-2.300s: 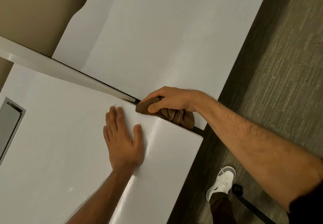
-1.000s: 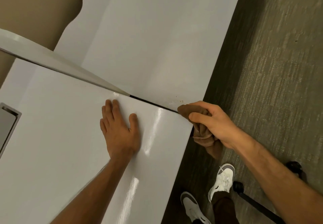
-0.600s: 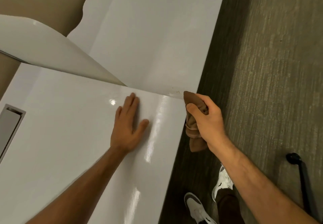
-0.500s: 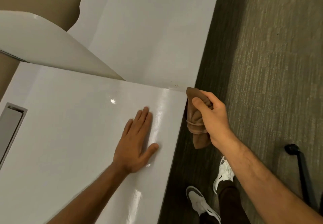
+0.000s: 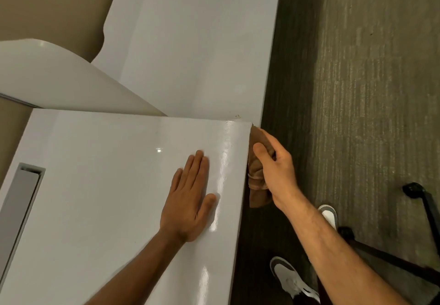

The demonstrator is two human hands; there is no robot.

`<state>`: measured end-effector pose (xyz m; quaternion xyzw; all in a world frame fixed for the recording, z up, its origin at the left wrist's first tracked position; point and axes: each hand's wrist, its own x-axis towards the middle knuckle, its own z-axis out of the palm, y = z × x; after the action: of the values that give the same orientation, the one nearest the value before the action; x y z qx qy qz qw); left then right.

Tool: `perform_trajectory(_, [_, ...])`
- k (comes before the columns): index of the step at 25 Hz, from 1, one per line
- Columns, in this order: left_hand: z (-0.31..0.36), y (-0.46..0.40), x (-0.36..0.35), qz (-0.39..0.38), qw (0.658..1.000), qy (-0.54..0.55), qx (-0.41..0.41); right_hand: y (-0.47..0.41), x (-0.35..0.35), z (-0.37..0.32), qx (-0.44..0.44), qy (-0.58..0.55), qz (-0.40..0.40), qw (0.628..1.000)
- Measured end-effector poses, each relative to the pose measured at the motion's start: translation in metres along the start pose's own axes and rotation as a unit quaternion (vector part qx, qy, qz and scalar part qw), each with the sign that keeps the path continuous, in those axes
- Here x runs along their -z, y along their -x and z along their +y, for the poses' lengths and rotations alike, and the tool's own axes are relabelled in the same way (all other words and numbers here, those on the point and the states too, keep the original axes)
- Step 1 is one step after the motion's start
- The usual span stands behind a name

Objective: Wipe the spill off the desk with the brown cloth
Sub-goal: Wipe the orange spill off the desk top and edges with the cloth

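Presently: left hand [image 5: 188, 200] spread flat on the white desk [image 5: 95, 185]; right hand [image 5: 273, 171] gripping the bunched brown cloth [image 5: 256, 173] against the desk's right edge; brown specks [image 5: 237, 115] beyond the corner.

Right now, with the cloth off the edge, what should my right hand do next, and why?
Probably lift the brown cloth back onto the far desk and wipe the brown specks near its corner; the right hand holds it beside the near desk's edge, touching no spill.
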<state>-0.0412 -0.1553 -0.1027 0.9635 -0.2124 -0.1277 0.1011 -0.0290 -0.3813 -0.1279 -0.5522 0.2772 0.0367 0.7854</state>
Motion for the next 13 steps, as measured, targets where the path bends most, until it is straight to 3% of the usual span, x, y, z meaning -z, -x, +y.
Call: perform_trajectory(13, [-0.001, 0.0, -0.001, -0.005, 1.0, 0.001, 0.006, 0.055, 0.011, 0.018, 0.003, 0.058, -0.044, 0.997])
